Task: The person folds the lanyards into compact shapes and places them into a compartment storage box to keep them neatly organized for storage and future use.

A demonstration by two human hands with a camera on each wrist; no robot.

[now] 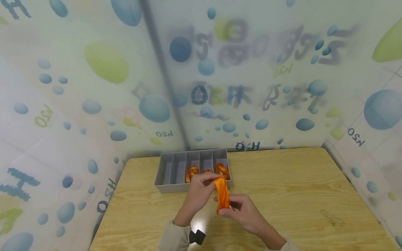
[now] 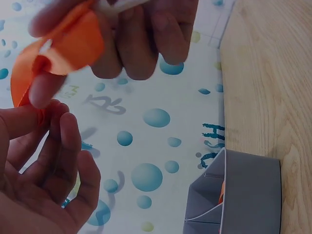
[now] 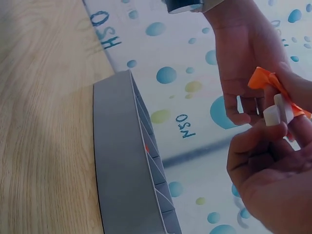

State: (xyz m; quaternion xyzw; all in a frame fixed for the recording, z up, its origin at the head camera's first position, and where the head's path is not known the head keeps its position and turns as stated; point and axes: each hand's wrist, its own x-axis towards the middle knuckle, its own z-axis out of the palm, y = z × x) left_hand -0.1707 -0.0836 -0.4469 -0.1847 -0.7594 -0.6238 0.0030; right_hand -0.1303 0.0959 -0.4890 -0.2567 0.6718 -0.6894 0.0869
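An orange ribbon is stretched between both hands above the table, in front of the divided box. My left hand pinches its upper end between thumb and fingers. Lower down, my right hand grips the ribbon's other end. In the left wrist view the ribbon curls into a loop around a fingertip. The right wrist view shows a small white piece in the right hand's fingers beside the ribbon; its kind cannot be made out.
A grey box with several compartments stands at the back of the wooden table. Orange ribbon loops lie in its right-hand compartments. A patterned wall covering rises behind the table. Near the left sleeve is a black object.
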